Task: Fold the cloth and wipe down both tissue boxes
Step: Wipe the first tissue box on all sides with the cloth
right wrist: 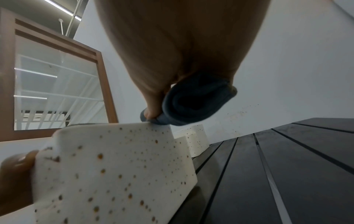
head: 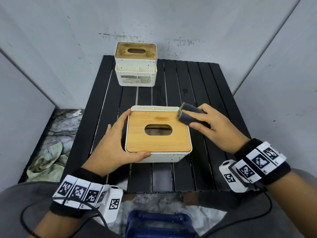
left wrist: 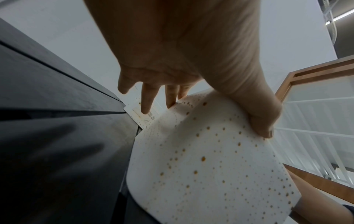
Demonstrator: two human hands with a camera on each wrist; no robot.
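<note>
The near tissue box (head: 158,134), white and speckled with a wooden lid, stands mid-table. My left hand (head: 116,143) grips its near left corner, thumb on the front wall and fingers along the left side; the speckled wall (left wrist: 201,159) fills the left wrist view. My right hand (head: 212,124) holds a folded dark grey cloth (head: 190,114) against the lid's far right corner, and the folded cloth (right wrist: 195,103) touches the box rim (right wrist: 114,125) there. A second tissue box (head: 136,63), its wooden lid stained, sits at the table's far left.
The black slatted table (head: 214,100) stands between grey walls at the back and sides. A crumpled pale rag (head: 49,160) lies on the floor to the left. A blue object (head: 159,224) sits below the table's near edge.
</note>
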